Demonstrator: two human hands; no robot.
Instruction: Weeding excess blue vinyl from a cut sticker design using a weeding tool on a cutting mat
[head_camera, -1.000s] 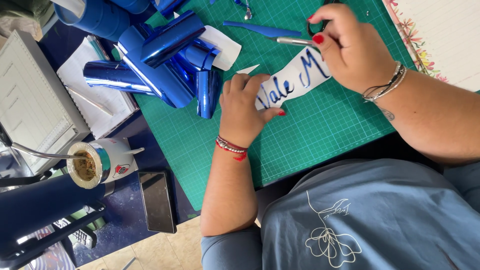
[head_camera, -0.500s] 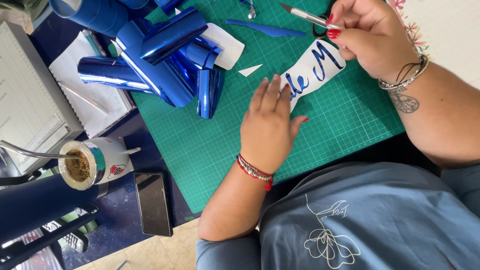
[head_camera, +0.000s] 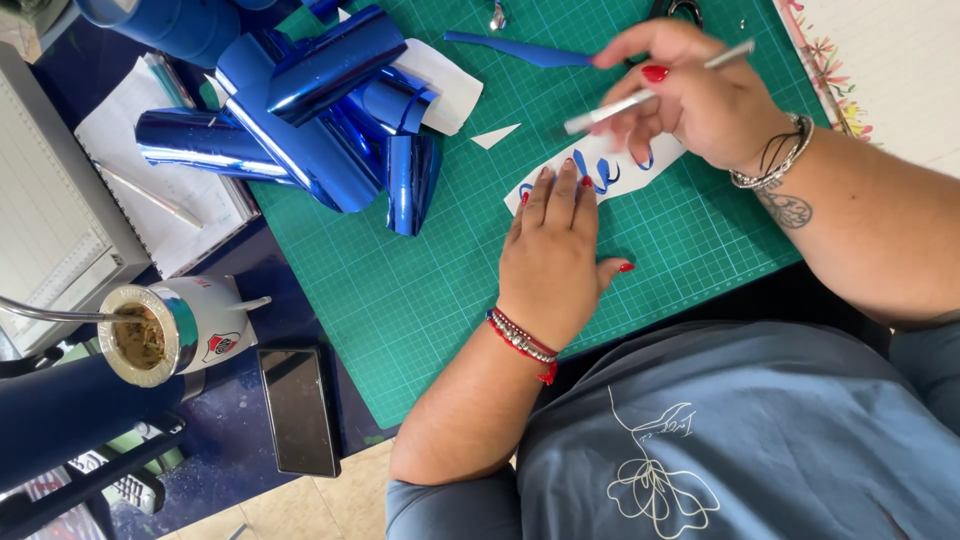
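My left hand (head_camera: 556, 255) lies flat, fingers together, pressing the near end of a white paper strip (head_camera: 600, 165) with shiny blue cut-out lettering, on a green cutting mat (head_camera: 420, 290). My right hand (head_camera: 700, 100) hovers over the strip's far end, pinching a thin silver-white craft knife (head_camera: 640, 95) that points left. The middle of the strip is hidden under my hands.
Curled sheets of shiny blue foil (head_camera: 310, 120) are piled at the mat's upper left, with white backing scraps (head_camera: 445, 85) and a blue sliver (head_camera: 520, 50). Left of the mat are a mate cup with a metal straw (head_camera: 165, 335), a dark phone (head_camera: 297, 410) and a spiral notebook (head_camera: 150, 190).
My left hand slid down and flattened on the strip. My right hand moved lower and turned the knife more level over the lettering. The view shifted slightly.
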